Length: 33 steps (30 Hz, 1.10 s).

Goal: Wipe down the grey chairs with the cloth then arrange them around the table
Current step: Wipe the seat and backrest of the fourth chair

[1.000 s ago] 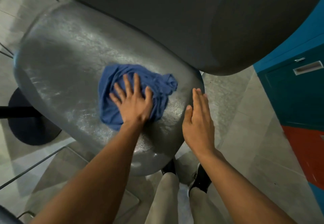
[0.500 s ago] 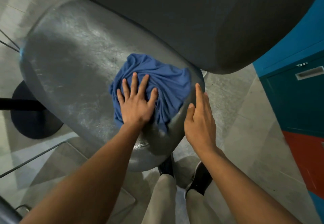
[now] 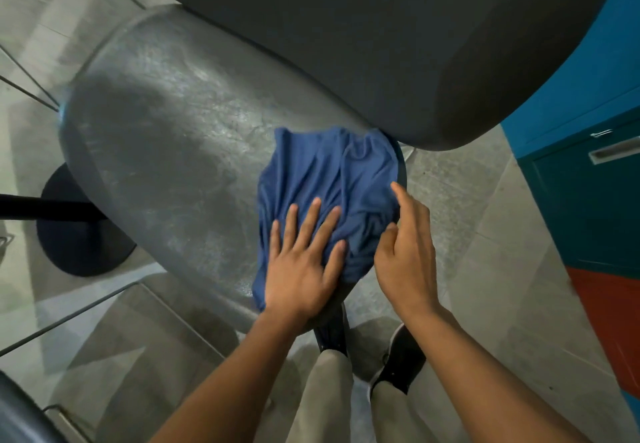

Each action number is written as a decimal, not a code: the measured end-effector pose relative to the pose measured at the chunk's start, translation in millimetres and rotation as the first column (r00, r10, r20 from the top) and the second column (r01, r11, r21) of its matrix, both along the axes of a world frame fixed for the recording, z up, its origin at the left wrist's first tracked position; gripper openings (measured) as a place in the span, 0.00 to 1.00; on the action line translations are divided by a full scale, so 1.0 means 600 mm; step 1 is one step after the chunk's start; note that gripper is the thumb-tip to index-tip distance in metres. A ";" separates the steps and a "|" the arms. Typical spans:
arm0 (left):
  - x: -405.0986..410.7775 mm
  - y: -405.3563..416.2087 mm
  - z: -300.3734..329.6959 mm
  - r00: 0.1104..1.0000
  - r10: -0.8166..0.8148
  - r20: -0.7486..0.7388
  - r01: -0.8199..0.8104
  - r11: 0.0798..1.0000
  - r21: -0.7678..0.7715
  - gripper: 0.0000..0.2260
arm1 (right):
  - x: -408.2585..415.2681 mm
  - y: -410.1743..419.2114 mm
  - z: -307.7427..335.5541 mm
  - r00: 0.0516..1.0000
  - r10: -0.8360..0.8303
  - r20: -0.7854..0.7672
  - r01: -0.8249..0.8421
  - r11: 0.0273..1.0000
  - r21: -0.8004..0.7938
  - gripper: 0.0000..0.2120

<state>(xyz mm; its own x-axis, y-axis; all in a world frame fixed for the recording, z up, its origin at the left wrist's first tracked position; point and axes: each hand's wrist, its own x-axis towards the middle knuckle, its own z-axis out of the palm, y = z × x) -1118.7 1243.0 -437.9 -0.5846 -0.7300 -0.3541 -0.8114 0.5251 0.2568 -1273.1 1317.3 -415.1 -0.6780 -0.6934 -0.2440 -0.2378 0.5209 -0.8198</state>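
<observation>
A grey chair fills the view: its shiny seat [image 3: 166, 151] lies below me and its dark backrest [image 3: 363, 34] rises at the top. A crumpled blue cloth [image 3: 329, 179] lies on the seat's right end, close under the backrest. My left hand [image 3: 304, 262] presses flat on the cloth's near part with fingers spread. My right hand [image 3: 405, 252] sits at the cloth's right edge, index finger stretched out, the other fingers bent against the cloth; whether they hold it is hidden.
A round black base [image 3: 79, 234] with a dark bar stands on the tiled floor at left. Teal and red cabinets [image 3: 595, 200] line the right side. My legs and dark shoes [image 3: 401, 356] stand below the seat. Another grey object's edge [image 3: 20, 415] shows at bottom left.
My left hand has pushed the cloth rightward across the seat to its right end. My right hand went from lying flat on the seat edge to touching the cloth's edge.
</observation>
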 end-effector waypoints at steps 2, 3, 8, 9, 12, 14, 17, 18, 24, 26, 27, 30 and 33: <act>0.057 -0.002 0.003 0.997 0.068 0.041 -0.067 0.998 -0.005 0.27 | 0.002 0.011 0.000 0.998 0.062 -0.026 -0.062 0.998 -0.001 0.30; 0.075 -0.012 0.002 0.993 0.097 0.070 -0.097 0.995 -0.005 0.27 | 0.003 0.016 0.000 0.996 0.081 -0.028 -0.081 0.997 0.012 0.30; 0.040 -0.093 -0.012 0.938 0.316 0.146 -0.321 0.947 0.018 0.30 | 0.021 0.032 -0.004 0.995 0.096 0.005 -0.097 0.994 0.052 0.32; 0.013 -0.105 -0.016 0.923 0.355 0.150 -0.363 0.932 0.024 0.30 | 0.025 0.035 -0.005 0.995 0.099 -0.002 -0.099 0.993 0.060 0.32; -0.069 -0.111 -0.018 0.913 0.379 0.151 -0.389 0.920 0.045 0.30 | 0.034 0.041 -0.006 0.995 0.100 0.001 -0.100 0.993 0.071 0.33; -0.103 -0.091 -0.012 0.949 0.296 0.110 -0.303 0.952 0.051 0.30 | 0.036 0.045 -0.006 0.996 0.092 0.001 -0.092 0.993 0.069 0.33; -0.096 -0.051 -0.001 0.987 0.150 0.064 -0.154 0.986 0.059 0.30 | 0.034 0.046 -0.007 0.997 0.075 -0.019 -0.074 0.995 0.073 0.32; -0.078 -0.039 0.002 0.993 0.105 0.057 -0.108 0.993 0.053 0.30 | 0.032 0.044 -0.007 0.997 0.068 -0.020 -0.066 0.995 0.072 0.31; 0.083 -0.024 0.002 0.993 0.068 0.098 -0.069 0.998 0.000 0.30 | 0.025 0.030 -0.010 0.997 0.072 -0.028 -0.069 0.994 0.081 0.31; 0.095 -0.054 -0.004 0.979 0.151 0.134 -0.152 0.988 -0.007 0.30 | 0.023 0.025 -0.012 0.994 0.106 -0.033 -0.102 0.989 0.103 0.31; 0.087 -0.073 -0.008 0.969 0.203 0.140 -0.204 0.979 -0.003 0.30 | 0.022 0.024 -0.013 0.990 0.133 -0.047 -0.126 0.985 0.121 0.31; 0.025 -0.124 -0.020 0.926 0.351 0.138 -0.356 0.934 0.016 0.31 | 0.021 0.027 -0.019 0.959 0.243 -0.146 -0.211 0.955 0.208 0.30; -0.054 -0.125 -0.023 0.945 0.291 0.150 -0.297 0.955 0.019 0.32 | 0.016 0.028 -0.024 0.913 0.361 -0.191 -0.293 0.905 0.309 0.31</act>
<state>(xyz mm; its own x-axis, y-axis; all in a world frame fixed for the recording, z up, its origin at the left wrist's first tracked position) -1151.2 1167.8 -451.6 -0.2872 -0.8447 -0.4517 -0.9578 0.2496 0.1424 -1263.4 1334.0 -429.2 -0.4851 -0.8167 -0.3124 -0.6026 0.5711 -0.5574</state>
